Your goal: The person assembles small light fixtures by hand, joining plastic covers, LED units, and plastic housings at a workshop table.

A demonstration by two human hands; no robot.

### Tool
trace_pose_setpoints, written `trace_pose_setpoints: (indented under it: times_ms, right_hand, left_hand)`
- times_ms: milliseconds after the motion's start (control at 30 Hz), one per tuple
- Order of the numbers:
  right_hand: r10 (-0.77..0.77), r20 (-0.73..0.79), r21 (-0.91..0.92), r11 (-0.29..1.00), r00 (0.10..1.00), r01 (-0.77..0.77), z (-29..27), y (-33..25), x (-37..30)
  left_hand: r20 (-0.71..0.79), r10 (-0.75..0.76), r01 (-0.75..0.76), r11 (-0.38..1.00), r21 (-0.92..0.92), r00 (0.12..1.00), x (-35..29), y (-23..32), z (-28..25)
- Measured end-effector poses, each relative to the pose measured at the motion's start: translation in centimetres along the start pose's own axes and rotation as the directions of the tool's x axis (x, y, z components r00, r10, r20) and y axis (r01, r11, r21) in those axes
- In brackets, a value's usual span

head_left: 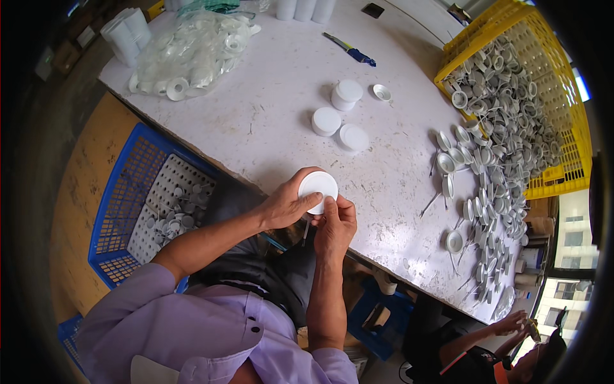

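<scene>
A round white disc-faced piece is held between both my hands over the table's near edge. My left hand grips its left side, thumb on the white face. My right hand closes on its lower right rim, the thumb pressing the face. Below it hangs a thin wire; its underside is hidden. Beyond my hands, similar white round pieces sit on the table, some seemingly stacked. A small silvery cup-shaped part lies by them.
Many grey cup-shaped parts with wires spill from a tipped yellow crate at right. A bag of white rings and a utility knife lie farther back. A blue basket stands left; another person's hands show lower right.
</scene>
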State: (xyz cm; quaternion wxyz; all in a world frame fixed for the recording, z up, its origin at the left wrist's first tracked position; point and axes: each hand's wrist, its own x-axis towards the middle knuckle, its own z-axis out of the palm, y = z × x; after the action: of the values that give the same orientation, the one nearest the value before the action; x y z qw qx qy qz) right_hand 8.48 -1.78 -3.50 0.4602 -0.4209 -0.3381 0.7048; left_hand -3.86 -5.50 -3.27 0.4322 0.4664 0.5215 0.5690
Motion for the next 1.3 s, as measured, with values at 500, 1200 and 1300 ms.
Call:
trace_pose_setpoints:
  times_ms: [500, 1200, 1300]
  right_hand:
    - [-0.032, 0.044, -0.076, 0.996, 0.999, 0.035, 0.1, -0.1, -0.1]
    - [-0.468, 0.004, -0.672, 0.653, 0.884, 0.349, -1.0, -3.2, 12.1]
    - [-0.368, 0.024, -0.817, 0.529, 0.929, 0.23, 1.1, -3.5, 13.9]
  left_hand:
    - [-0.014, -0.054, 0.055, 0.994, 0.09, 0.998, -0.4, 0.4, -0.3]
    - [-0.548, -0.282, 0.165, 0.953, -0.253, 0.787, -13.7, -4.0, -21.5]
    - [-0.626, -0.513, 0.429, 0.853, -0.298, 0.587, -20.2, -11.9, -27.8]
